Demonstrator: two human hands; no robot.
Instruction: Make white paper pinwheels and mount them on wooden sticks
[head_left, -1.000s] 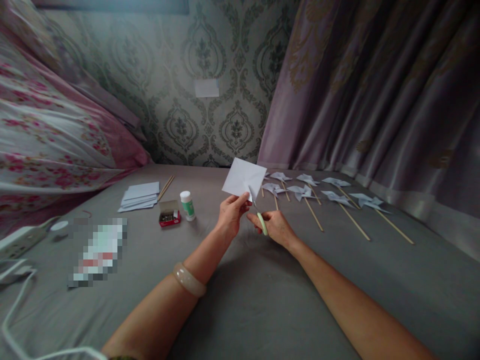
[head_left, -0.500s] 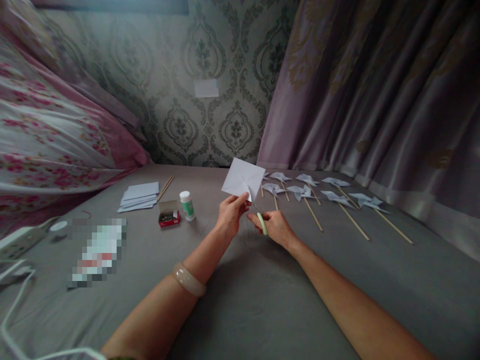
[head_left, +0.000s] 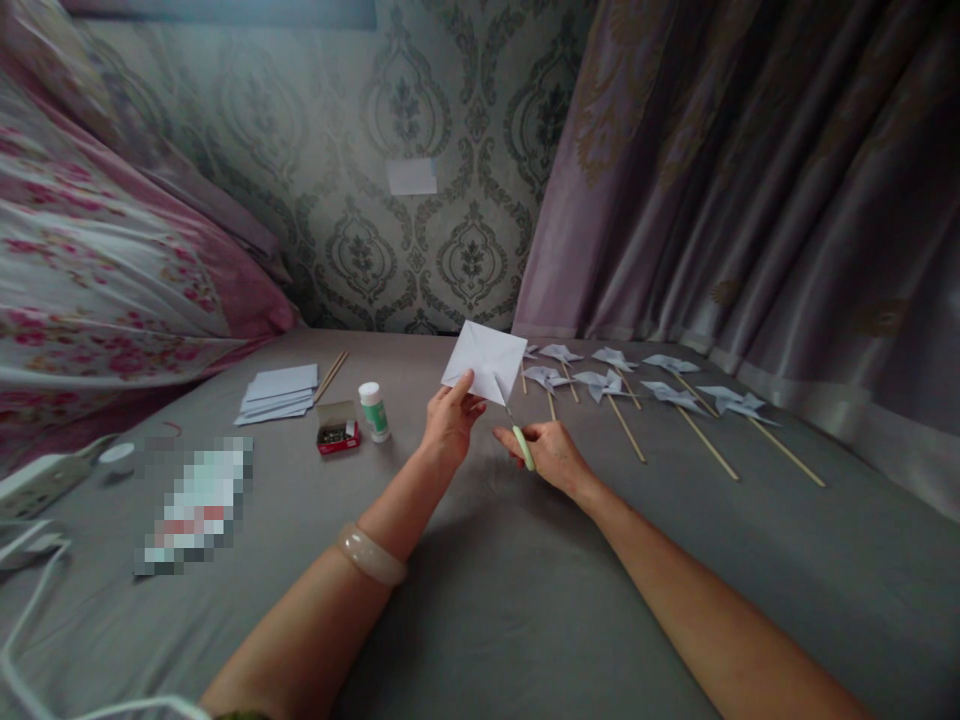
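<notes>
My left hand (head_left: 451,415) pinches a white square sheet of paper (head_left: 486,358) by its lower left edge, thumb on top. Crease lines run across the paper, and a slit shows near its lower corner. In my right hand (head_left: 551,450) is a pair of scissors (head_left: 523,447) with pale green handles. The blades point up at the paper's lower corner; whether they touch it I cannot tell. Both hands are above the grey cloth surface (head_left: 480,600). To the right lie several white paper pinwheels (head_left: 600,386) on wooden sticks.
At the left are a stack of white paper (head_left: 279,392), wooden sticks (head_left: 331,377), an open red box of small metal pieces (head_left: 337,436) and a white and green glue stick (head_left: 373,412). A power strip (head_left: 45,475) with a white cable and a blurred packet (head_left: 199,505) lie farther left.
My left hand has shifted left along the paper's edge, away from the scissors. The paper has moved slightly left and down, and its lower corner is now uncovered. My right hand has hardly moved.
</notes>
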